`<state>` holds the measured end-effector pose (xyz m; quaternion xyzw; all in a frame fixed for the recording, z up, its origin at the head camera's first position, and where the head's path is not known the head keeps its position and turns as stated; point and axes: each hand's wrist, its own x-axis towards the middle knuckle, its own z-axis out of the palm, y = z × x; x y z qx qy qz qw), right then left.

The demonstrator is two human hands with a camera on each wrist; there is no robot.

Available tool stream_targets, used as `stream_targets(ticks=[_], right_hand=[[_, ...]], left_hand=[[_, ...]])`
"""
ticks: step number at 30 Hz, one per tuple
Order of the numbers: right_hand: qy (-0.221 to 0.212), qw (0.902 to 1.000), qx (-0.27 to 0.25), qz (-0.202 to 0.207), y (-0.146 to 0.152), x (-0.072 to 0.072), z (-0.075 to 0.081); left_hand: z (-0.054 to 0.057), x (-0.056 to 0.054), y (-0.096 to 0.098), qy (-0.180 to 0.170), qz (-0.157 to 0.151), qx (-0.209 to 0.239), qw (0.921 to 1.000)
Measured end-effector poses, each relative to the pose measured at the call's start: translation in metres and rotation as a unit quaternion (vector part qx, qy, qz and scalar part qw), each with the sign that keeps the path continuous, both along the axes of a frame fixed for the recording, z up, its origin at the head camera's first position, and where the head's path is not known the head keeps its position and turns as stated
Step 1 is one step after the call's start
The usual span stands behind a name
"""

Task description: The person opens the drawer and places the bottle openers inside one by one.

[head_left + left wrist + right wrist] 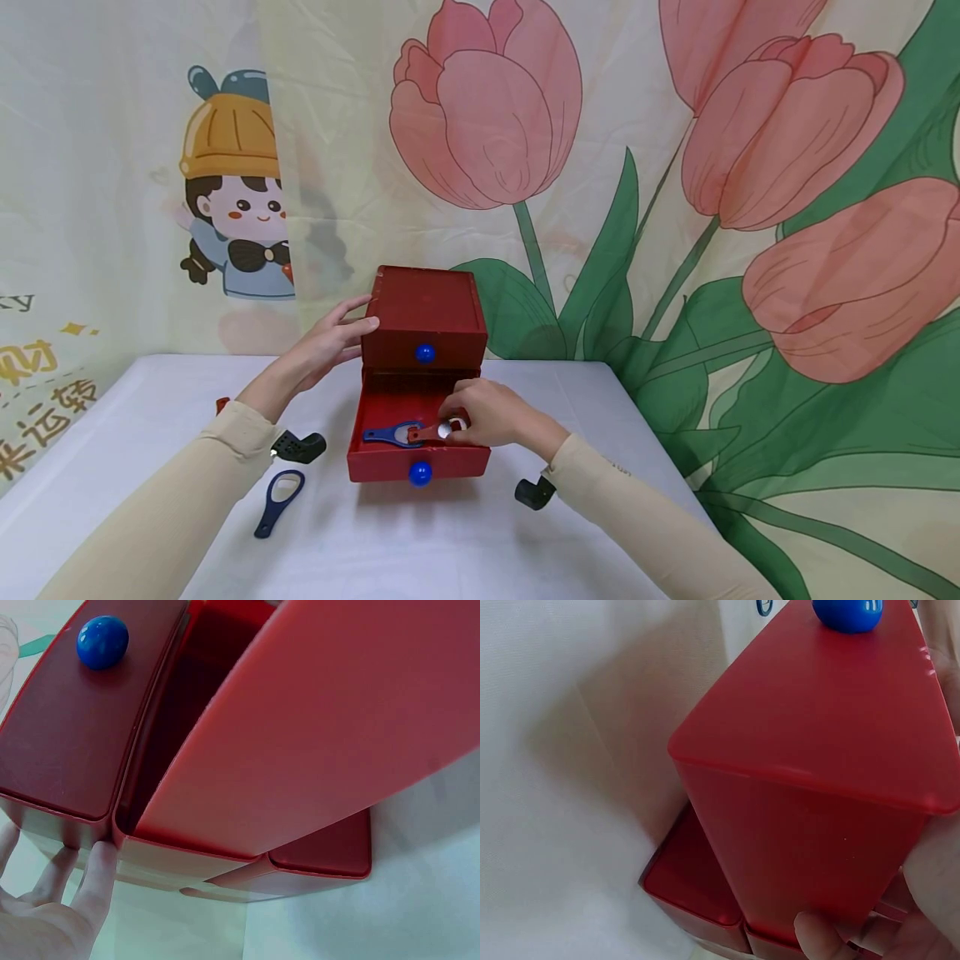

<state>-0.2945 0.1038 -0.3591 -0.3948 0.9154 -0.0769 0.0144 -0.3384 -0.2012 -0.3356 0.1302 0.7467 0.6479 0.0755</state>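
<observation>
A red drawer box (431,302) with blue knobs stands on the table, its lower drawer (382,466) pulled out. In the drawer lie a blue bottle opener (393,433), as its flat handle and ring suggest, and a similar red one (424,432). My right hand (491,412) reaches over the drawer's right side and pinches the red opener, partly hiding it. In the right wrist view, some fingertips (819,937) show beside the drawer's outer wall. My left hand (330,342) rests spread against the box's left side; its fingers (94,877) are extended in the left wrist view.
A dark blue bottle opener (279,503) lies on the white-covered table (420,554), left of the drawer. Part of a small red thing (222,405) shows behind my left sleeve. A tulip-printed curtain (337,167) hangs behind the table.
</observation>
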Motion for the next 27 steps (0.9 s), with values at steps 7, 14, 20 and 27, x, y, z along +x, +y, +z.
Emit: stream_targets(ticks=[7, 14, 20, 27], right_hand=[[0.003, 1.0, -0.005, 0.0, 0.0, 0.001, 0.002], [-0.002, 0.9998, -0.019, 0.006, 0.005, 0.004, 0.007], [0.006, 0.9994, -0.033, 0.008, 0.01, 0.006, 0.01], [0.009, 0.9983, -0.057, 0.008, 0.02, 0.008, 0.016]], left_hand=[[0.0, 0.002, 0.0, 0.0, 0.003, -0.002, 1.0], [0.001, 0.001, -0.001, -0.001, 0.003, -0.002, 1.0], [0.0, 0.002, 0.0, 0.003, 0.005, -0.002, 1.0], [0.0, 0.002, 0.0, 0.001, 0.008, -0.004, 1.0]])
